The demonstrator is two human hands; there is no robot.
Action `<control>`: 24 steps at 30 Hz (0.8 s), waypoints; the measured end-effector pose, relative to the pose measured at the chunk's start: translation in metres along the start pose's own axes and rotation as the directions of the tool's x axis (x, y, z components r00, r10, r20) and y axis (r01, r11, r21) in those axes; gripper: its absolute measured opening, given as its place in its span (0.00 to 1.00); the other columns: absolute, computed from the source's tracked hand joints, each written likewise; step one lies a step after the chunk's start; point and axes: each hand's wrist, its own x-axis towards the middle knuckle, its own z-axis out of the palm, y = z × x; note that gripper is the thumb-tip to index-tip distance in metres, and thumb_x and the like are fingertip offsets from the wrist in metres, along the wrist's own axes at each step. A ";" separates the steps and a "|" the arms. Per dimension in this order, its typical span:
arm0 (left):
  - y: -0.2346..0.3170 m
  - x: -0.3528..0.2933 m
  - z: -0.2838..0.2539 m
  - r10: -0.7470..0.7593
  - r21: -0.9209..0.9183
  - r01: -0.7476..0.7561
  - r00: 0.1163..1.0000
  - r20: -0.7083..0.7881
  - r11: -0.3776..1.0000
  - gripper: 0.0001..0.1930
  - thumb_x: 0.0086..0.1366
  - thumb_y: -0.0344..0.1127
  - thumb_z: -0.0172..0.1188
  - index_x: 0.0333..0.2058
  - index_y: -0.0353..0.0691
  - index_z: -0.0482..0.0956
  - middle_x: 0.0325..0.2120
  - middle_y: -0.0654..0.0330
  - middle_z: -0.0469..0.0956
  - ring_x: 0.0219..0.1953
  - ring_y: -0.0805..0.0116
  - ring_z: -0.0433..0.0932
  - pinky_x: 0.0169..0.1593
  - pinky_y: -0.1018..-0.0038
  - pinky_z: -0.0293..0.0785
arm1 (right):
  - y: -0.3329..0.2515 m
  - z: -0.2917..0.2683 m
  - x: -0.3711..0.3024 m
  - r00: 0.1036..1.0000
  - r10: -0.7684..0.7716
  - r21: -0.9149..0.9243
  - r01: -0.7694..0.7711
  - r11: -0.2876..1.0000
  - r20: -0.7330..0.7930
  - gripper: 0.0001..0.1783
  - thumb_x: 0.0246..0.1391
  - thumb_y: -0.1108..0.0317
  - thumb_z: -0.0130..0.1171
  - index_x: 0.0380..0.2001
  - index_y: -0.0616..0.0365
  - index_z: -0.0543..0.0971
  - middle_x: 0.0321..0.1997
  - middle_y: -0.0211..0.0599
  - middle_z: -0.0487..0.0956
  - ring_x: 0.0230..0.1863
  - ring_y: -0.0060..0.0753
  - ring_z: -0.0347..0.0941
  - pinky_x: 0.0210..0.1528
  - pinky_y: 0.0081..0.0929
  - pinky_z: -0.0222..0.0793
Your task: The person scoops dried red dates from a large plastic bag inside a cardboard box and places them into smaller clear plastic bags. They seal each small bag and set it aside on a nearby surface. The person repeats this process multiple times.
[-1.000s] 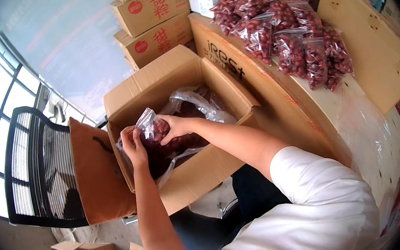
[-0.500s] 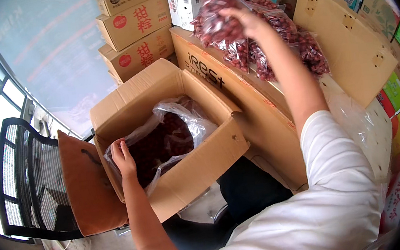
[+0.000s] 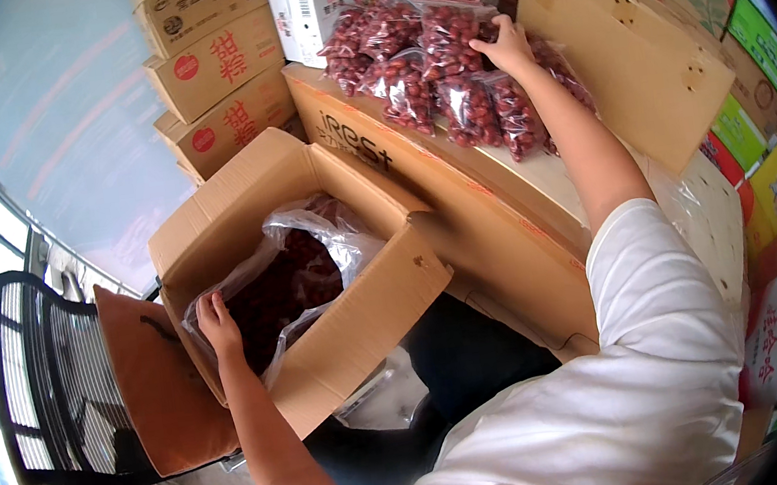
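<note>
My right hand [image 3: 508, 45] reaches to a pile of clear zip bags on a long carton, its fingers apart against the right edge of a bag of red dates [image 3: 450, 36]. More bags of dates [image 3: 404, 95] lie around and under that one. My left hand [image 3: 220, 329] is at the left side of an open cardboard box [image 3: 355, 363], closed on the clear plastic liner [image 3: 284, 221]. Loose dark red dates [image 3: 283, 289] fill the lined box. Part of the liner is hidden behind my left fingers.
The long carton [image 3: 461, 204] stands beyond the open box. Stacked cartons [image 3: 216, 65] rise at the back left, a cardboard sheet [image 3: 627, 48] leans at the right. A mesh-backed chair [image 3: 56, 380] with a brown cushion [image 3: 159, 387] is left of the box.
My right hand has moved right and lowered the bag of dates onto the pile, its fingers now at the bag's edge. My left hand stays at the liner. The whole view has shifted slightly.
</note>
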 end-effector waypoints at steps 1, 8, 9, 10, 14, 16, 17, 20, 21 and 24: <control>-0.004 0.002 0.001 0.016 0.024 -0.016 1.000 0.003 1.000 0.13 0.69 0.38 0.49 0.34 0.32 0.75 0.30 0.51 0.74 0.34 0.57 0.74 0.40 0.66 0.70 | 0.011 -0.003 0.009 1.000 -0.029 0.079 0.028 0.996 0.010 0.41 0.40 0.46 0.69 0.52 0.61 0.69 0.52 0.53 0.73 0.56 0.49 0.69 0.56 0.39 0.66; -0.007 0.001 0.002 0.092 0.038 -0.092 0.996 0.016 0.995 0.16 0.70 0.41 0.47 0.34 0.32 0.75 0.30 0.52 0.74 0.32 0.60 0.73 0.33 0.69 0.71 | 0.056 -0.110 0.000 0.984 -0.176 0.058 0.176 0.983 -0.005 0.33 0.41 0.49 0.68 0.47 0.59 0.74 0.47 0.49 0.75 0.52 0.45 0.71 0.54 0.36 0.66; -0.006 0.001 0.001 0.067 0.039 -0.068 0.997 0.025 0.997 0.16 0.70 0.41 0.47 0.35 0.33 0.76 0.31 0.52 0.74 0.32 0.60 0.73 0.32 0.70 0.72 | 0.068 -0.127 -0.004 0.982 -0.186 0.015 0.186 0.982 0.039 0.33 0.41 0.50 0.69 0.47 0.59 0.74 0.46 0.47 0.76 0.52 0.45 0.71 0.55 0.36 0.66; -0.004 0.001 0.000 0.076 0.034 -0.077 0.996 0.036 0.996 0.16 0.70 0.41 0.46 0.35 0.33 0.76 0.31 0.51 0.74 0.32 0.60 0.74 0.32 0.69 0.72 | 0.086 -0.141 -0.011 0.976 -0.187 0.024 0.186 0.982 0.114 0.32 0.40 0.51 0.70 0.47 0.59 0.75 0.46 0.46 0.76 0.52 0.45 0.71 0.55 0.35 0.66; -0.012 0.004 0.001 0.070 0.040 -0.072 0.996 0.055 0.997 0.16 0.70 0.41 0.47 0.35 0.32 0.76 0.32 0.53 0.75 0.32 0.62 0.75 0.32 0.71 0.72 | 0.128 -0.189 -0.057 0.915 -0.168 0.017 0.174 0.985 0.368 0.31 0.38 0.56 0.72 0.46 0.56 0.75 0.45 0.46 0.76 0.49 0.43 0.72 0.52 0.35 0.67; -0.013 0.004 0.002 0.063 0.037 -0.066 0.996 0.063 0.997 0.16 0.70 0.41 0.47 0.35 0.32 0.76 0.32 0.53 0.76 0.32 0.62 0.75 0.33 0.71 0.72 | 0.135 -0.208 -0.090 0.867 -0.113 -0.095 0.181 0.979 0.485 0.30 0.37 0.58 0.72 0.46 0.56 0.75 0.45 0.46 0.75 0.49 0.43 0.71 0.51 0.36 0.67; -0.014 0.004 0.002 0.061 0.038 -0.064 0.996 0.070 0.997 0.16 0.70 0.41 0.47 0.36 0.32 0.76 0.33 0.54 0.77 0.33 0.63 0.76 0.33 0.72 0.73 | 0.139 -0.213 -0.107 0.848 -0.118 -0.091 0.192 0.977 0.517 0.30 0.37 0.61 0.71 0.47 0.55 0.75 0.45 0.46 0.75 0.48 0.44 0.71 0.51 0.37 0.67; -0.014 0.005 0.002 0.030 0.056 -0.035 0.996 0.088 0.998 0.16 0.70 0.41 0.47 0.36 0.33 0.77 0.33 0.54 0.78 0.33 0.63 0.77 0.33 0.72 0.73 | 0.153 -0.209 -0.151 0.776 -0.146 -0.048 0.221 0.974 0.614 0.29 0.37 0.69 0.67 0.48 0.53 0.75 0.49 0.46 0.73 0.50 0.46 0.69 0.52 0.38 0.66; -0.014 0.004 0.002 0.024 0.053 -0.029 0.996 0.091 0.998 0.16 0.70 0.41 0.47 0.36 0.33 0.77 0.33 0.54 0.78 0.33 0.63 0.77 0.33 0.72 0.73 | 0.155 -0.205 -0.162 0.747 -0.158 -0.025 0.227 0.974 0.646 0.28 0.37 0.71 0.65 0.48 0.52 0.75 0.50 0.46 0.72 0.51 0.47 0.68 0.54 0.38 0.65; -0.019 0.004 0.003 0.007 0.043 -0.012 0.995 0.103 0.999 0.16 0.70 0.41 0.47 0.35 0.33 0.77 0.33 0.54 0.77 0.33 0.63 0.77 0.33 0.72 0.72 | 0.163 -0.187 -0.185 0.724 -0.183 -0.048 0.285 0.957 0.665 0.28 0.35 0.76 0.60 0.47 0.50 0.76 0.54 0.43 0.69 0.57 0.48 0.62 0.58 0.38 0.60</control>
